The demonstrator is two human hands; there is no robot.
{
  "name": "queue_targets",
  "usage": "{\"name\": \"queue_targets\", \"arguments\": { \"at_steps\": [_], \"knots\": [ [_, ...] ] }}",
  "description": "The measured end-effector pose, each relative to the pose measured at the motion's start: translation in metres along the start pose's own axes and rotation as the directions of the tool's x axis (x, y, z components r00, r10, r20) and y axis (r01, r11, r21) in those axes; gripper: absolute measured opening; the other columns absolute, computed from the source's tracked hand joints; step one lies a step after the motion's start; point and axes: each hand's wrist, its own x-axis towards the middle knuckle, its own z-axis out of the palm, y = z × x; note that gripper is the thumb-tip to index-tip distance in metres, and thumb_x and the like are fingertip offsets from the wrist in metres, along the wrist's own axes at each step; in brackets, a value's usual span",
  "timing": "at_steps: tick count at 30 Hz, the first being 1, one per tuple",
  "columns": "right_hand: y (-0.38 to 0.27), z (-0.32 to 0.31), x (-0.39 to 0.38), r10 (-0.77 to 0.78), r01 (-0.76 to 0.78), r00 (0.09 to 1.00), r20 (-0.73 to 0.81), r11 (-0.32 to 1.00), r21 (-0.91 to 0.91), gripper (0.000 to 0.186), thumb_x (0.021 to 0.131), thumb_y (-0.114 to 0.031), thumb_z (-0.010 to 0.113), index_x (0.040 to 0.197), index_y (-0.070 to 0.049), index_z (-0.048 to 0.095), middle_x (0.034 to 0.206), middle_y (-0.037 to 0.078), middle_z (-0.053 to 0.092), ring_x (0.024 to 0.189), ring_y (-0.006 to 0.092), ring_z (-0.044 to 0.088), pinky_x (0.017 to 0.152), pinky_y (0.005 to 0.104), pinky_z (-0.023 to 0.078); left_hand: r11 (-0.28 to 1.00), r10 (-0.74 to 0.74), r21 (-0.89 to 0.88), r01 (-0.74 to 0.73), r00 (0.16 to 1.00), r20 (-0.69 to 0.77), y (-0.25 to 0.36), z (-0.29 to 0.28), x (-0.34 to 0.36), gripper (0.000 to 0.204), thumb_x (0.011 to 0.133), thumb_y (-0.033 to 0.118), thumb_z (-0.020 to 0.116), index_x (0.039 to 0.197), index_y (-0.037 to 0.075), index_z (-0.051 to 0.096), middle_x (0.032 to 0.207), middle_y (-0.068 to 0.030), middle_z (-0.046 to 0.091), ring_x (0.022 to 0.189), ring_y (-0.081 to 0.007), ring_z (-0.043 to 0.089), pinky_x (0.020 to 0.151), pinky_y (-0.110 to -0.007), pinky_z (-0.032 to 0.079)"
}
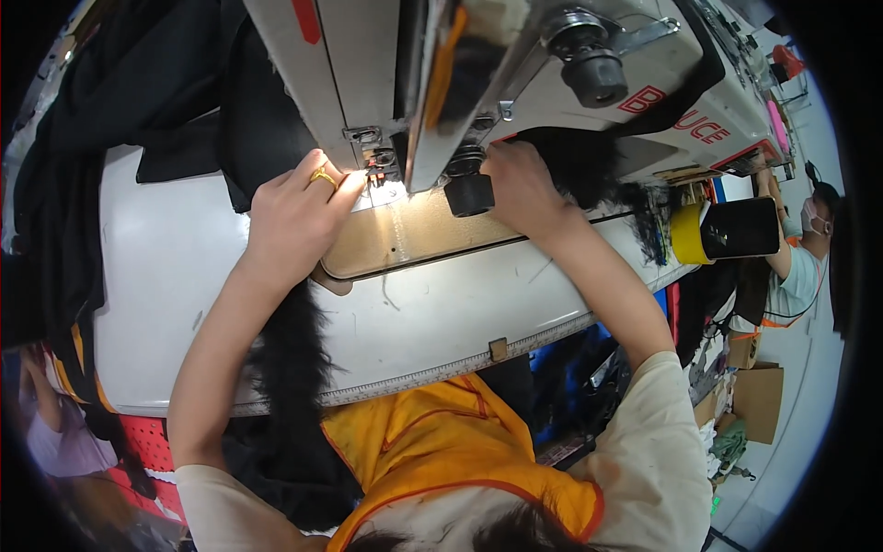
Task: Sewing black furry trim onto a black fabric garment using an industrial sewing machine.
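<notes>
My left hand (296,221), a yellow ring on one finger, is just left of the lit presser foot (383,175) of a white sewing machine (690,110). Its fingers are bent together at the edge of black fabric (262,120); the exact grip is partly hidden. Below that wrist a strip of black fur (294,354) hangs over the table's front edge. On the far side of the machine's needle head, my right hand (529,189) is against more black fur (575,166). Its fingertips are hidden, so their grip does not show.
A white table (432,317) with a measuring tape along its front edge supports the machine. At right stands a black-and-yellow object (736,228). Black cloth (69,202) is heaped at left. A masked person (800,253) is at far right, another person (69,432) at far left.
</notes>
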Motion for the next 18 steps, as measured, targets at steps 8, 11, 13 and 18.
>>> {"name": "queue_targets", "arguments": {
  "at_steps": [8,11,13,18],
  "knots": [
    [0.008,0.013,-0.001,-0.153,0.128,0.983,-0.099,0.967,-0.222,0.010,0.071,-0.013,0.059,0.080,-0.012,0.056,0.085,0.005,0.053,0.055,0.0133,0.059,0.047,0.0246,0.049,0.997,-0.058,0.062,0.056,0.998,0.027,0.008,-0.003,0.000,0.021,0.065,0.006,0.062,0.086,0.010,0.061,0.078,-0.0005,0.056,0.083,-0.0120,0.058,0.056,-0.023,0.049],
    [0.008,0.014,-0.004,-0.127,0.109,0.989,-0.075,0.973,-0.203,0.010,0.072,-0.012,0.059,0.082,-0.011,0.057,0.084,0.005,0.053,0.053,0.0150,0.059,0.047,0.0252,0.048,0.987,-0.148,-0.055,0.153,0.985,0.090,0.004,-0.015,-0.005,0.020,0.067,0.006,0.063,0.087,0.010,0.062,0.081,0.0006,0.058,0.083,-0.0128,0.059,0.060,-0.025,0.050],
    [0.009,0.016,-0.003,-0.129,0.109,0.988,-0.084,0.972,-0.207,0.010,0.074,-0.012,0.059,0.083,-0.011,0.057,0.084,0.006,0.053,0.052,0.0158,0.059,0.047,0.0255,0.048,0.976,-0.179,-0.115,0.184,0.982,0.053,-0.007,-0.014,-0.016,0.020,0.068,0.006,0.064,0.088,0.009,0.062,0.082,0.0008,0.059,0.082,-0.0136,0.059,0.061,-0.026,0.050],
    [0.016,0.017,-0.001,-0.119,0.115,0.993,-0.005,0.971,-0.211,0.019,0.076,-0.010,0.056,0.095,-0.012,0.057,0.089,0.004,0.054,0.057,0.0169,0.061,0.048,0.0266,0.049,0.966,-0.198,-0.166,0.199,0.980,0.023,-0.014,-0.014,-0.010,0.020,0.066,0.006,0.068,0.085,0.009,0.063,0.081,-0.0006,0.059,0.077,-0.0157,0.060,0.060,-0.027,0.050]
  ]
}}
